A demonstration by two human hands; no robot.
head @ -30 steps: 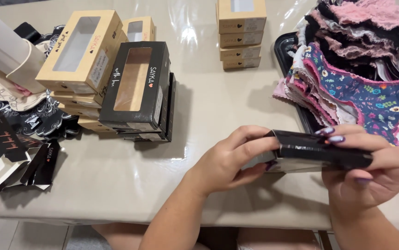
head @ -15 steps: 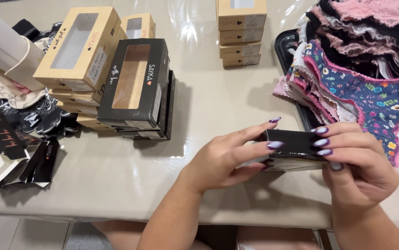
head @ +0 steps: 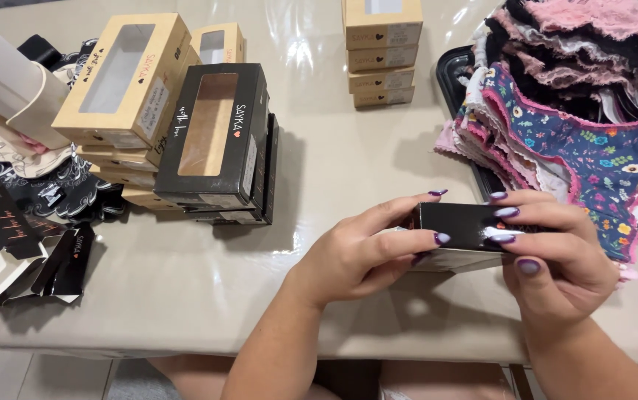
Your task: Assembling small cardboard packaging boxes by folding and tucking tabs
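Both hands, left (head: 356, 252) and right (head: 556, 255), grip a small black box (head: 463, 226) at lower right; pressing unevenly could crush it.

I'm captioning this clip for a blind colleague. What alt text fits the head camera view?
Two hands, the left hand and right hand, hold a small black box between them above a beige table. To the left stand stacks of tan and black window boxes; to the right a black tray holds a pile of lace-trimmed underwear.
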